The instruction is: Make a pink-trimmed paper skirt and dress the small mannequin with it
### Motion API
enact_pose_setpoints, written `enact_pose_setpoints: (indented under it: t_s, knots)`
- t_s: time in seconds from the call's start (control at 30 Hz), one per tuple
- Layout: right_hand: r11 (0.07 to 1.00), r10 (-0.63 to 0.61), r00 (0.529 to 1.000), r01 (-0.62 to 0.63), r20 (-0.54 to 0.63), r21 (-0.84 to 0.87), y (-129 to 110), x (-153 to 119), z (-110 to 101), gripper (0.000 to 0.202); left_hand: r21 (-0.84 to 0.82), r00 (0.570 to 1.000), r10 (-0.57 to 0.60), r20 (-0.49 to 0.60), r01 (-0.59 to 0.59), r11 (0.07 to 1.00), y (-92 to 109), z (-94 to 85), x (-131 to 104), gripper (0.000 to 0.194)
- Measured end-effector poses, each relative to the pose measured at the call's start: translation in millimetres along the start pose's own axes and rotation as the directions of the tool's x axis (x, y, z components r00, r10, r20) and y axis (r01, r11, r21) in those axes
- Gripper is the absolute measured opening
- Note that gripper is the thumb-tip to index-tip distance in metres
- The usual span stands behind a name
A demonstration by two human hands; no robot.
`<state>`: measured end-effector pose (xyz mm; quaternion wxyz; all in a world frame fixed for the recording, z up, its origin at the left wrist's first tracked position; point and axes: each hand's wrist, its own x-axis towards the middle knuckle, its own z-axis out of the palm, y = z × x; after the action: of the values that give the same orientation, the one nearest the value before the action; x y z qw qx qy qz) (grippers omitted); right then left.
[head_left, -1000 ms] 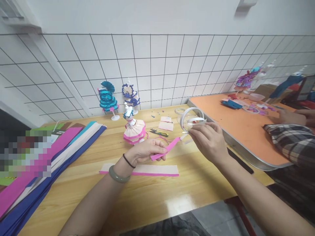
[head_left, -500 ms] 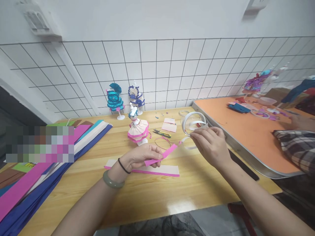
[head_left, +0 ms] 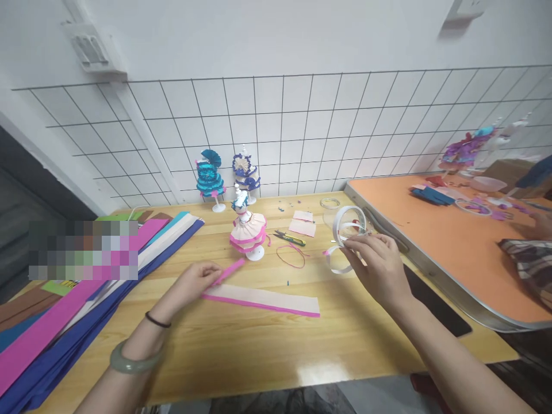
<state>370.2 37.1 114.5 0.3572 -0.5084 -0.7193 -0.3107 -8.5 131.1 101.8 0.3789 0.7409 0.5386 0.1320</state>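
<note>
My left hand [head_left: 199, 283] pinches a short pink paper strip [head_left: 232, 270] just above the left end of a long cream strip with a pink edge [head_left: 267, 300]. My right hand [head_left: 379, 267] is closed on a roll of white tape [head_left: 335, 225], holding it above the table. Below the roll curls a white tape loop [head_left: 335, 268] with a bit of pink at its end. A small figure in a cream and pink paper skirt [head_left: 250, 233] stands behind the strips. Beside it lie yellow and black thread snips [head_left: 291, 238] and a loop of pink cord [head_left: 291, 257].
Long coloured paper strips [head_left: 159, 247] are heaped at the left. Two dressed figures, one teal [head_left: 210, 178] and one navy [head_left: 245, 172], stand near the wall. Cream paper pieces [head_left: 302, 223] lie mid-table. A dark phone-like slab [head_left: 435, 302] is at right, beside an orange table [head_left: 431, 247] with a co-worker's arm.
My left hand has moved left with the pink strip, away from the tape. My right hand still holds the roll, slightly lower. The view has shifted a little.
</note>
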Motion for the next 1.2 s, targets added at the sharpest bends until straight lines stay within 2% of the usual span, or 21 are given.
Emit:
enact_pose_setpoints:
  t_s: [0.07,0.1,0.13,0.2,0.27,0.33,0.37,0.4,0.47,0.5,0.53,0.57,0.6,0.63,0.73,0.83,1.0,1.07,1.2]
  knots:
    - [1.000,0.007,1.000,-0.007,0.000,0.027,-2.6,-0.8,4.9,0.012,0.224,0.981,-0.037,-0.188,0.079,0.971,-20.8,-16.5,3.8,0.041]
    - [0.999,0.009,1.000,-0.009,-0.002,0.043,-4.7,-0.6,7.2,0.013,0.338,0.956,-0.043,-0.291,0.144,0.930,-30.1,-23.5,6.1,0.043]
    - [0.998,0.008,1.000,-0.008,-0.007,0.058,-7.3,0.0,9.1,0.013,0.435,0.933,-0.026,-0.358,0.191,0.880,-38.1,-29.4,8.5,0.040]
    - [0.996,0.009,1.000,-0.007,-0.015,0.087,-13.7,2.3,11.5,0.014,0.521,0.897,0.017,-0.441,0.241,0.819,-48.3,-37.0,12.0,0.035]
    - [0.994,0.005,1.000,-0.003,-0.022,0.107,-20.7,5.8,12.1,0.014,0.596,0.827,0.126,-0.548,0.281,0.752,-48.2,-37.9,12.6,0.035]
    - [0.992,-0.001,1.000,0.004,-0.023,0.128,-27.7,9.2,11.5,0.015,0.639,0.711,0.309,-0.631,0.251,0.727,-36.2,-30.4,9.6,0.037]
    - [0.990,-0.006,1.000,0.009,-0.021,0.139,-31.1,10.7,11.1,0.016,0.649,0.637,0.420,-0.646,0.169,0.742,-25.9,-23.1,6.8,0.036]
    - [0.989,-0.014,1.000,0.017,-0.019,0.149,-34.5,11.9,10.7,0.017,0.662,0.557,0.537,-0.634,0.031,0.749,-13.2,-13.6,3.3,0.031]
    - [0.986,-0.032,0.999,0.034,-0.018,0.163,-41.5,13.6,9.9,0.019,0.689,0.510,0.643,-0.571,-0.128,0.713,17.1,10.6,-4.9,0.017]
    - [0.985,-0.042,0.999,0.045,-0.018,0.168,-45.2,14.2,9.4,0.020,0.696,0.447,0.735,-0.510,-0.288,0.658,33.2,23.8,-9.2,0.008]
    - [0.984,-0.053,0.998,0.055,-0.019,0.171,-48.8,14.8,8.8,0.021,0.697,0.382,0.807,-0.450,-0.415,0.585,48.9,36.8,-13.3,0.011]
    - [0.982,-0.063,0.998,0.065,-0.019,0.175,-52.3,15.3,8.1,0.022,0.675,0.330,0.826,-0.457,-0.476,0.564,63.4,48.6,-16.9,0.017]
    - [0.981,-0.072,0.997,0.073,-0.017,0.181,-55.7,15.8,7.3,0.022,0.654,0.299,0.835,-0.461,-0.521,0.548,76.1,58.6,-19.9,0.021]
    - [0.979,-0.078,0.997,0.079,-0.013,0.188,-58.7,16.1,6.3,0.022,0.637,0.283,0.844,-0.456,-0.558,0.532,86.4,66.4,-22.2,0.022]
    - [0.976,-0.087,0.996,0.083,0.012,0.202,-65.5,16.1,3.6,0.021,0.597,0.303,0.852,-0.428,-0.613,0.518,103.2,76.8,-25.1,0.018]
    - [0.975,-0.078,0.996,0.070,0.030,0.211,-68.7,13.9,3.1,0.020,0.571,0.322,0.852,-0.413,-0.636,0.518,105.9,75.6,-24.8,0.015]
    - [0.975,-0.037,0.998,0.026,0.044,0.219,-71.2,11.4,4.3,0.022,0.558,0.324,0.857,-0.401,-0.656,0.509,105.1,75.9,-24.5,0.017]
    - [0.975,-0.024,0.998,0.012,0.050,0.221,-72.7,12.3,3.6,0.020,0.541,0.341,0.851,-0.399,-0.662,0.519,104.9,78.9,-25.1,0.018]
    - [0.974,-0.008,0.999,-0.003,0.050,0.224,-76.0,13.7,2.2,0.014,0.438,0.408,0.801,-0.439,-0.681,0.587,104.1,86.3,-26.9,0.019]
